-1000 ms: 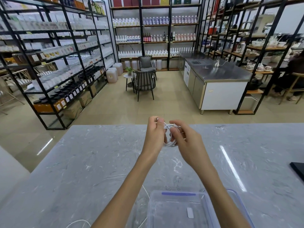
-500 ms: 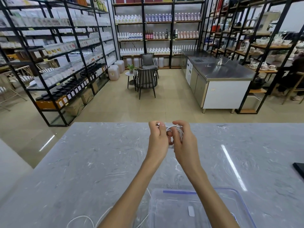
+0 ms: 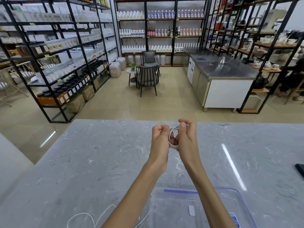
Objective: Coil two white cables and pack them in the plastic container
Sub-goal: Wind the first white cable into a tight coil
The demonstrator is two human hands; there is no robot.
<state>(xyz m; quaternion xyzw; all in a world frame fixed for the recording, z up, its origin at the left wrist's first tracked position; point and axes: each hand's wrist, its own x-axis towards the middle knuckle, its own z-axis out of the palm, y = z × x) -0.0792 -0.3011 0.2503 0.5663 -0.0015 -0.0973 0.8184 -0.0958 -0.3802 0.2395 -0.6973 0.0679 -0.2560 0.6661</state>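
Both hands are raised over the grey marble table, holding a small coil of white cable between them. My left hand grips the coil's left side with curled fingers. My right hand pinches the coil's top between thumb and fingers. A second white cable lies loose on the table near the front edge, left of my left forearm. The clear plastic container with a blue rim sits at the near edge under my forearms, and no cable shows inside it.
A dark flat object pokes in at the table's right edge. Beyond the table lie a tiled floor, black shelving with bottles, two dark chairs and a steel counter.
My right hand has turned and lifted its fingers to the coil's top. More of the loose cable shows at the lower left as the view shifted.
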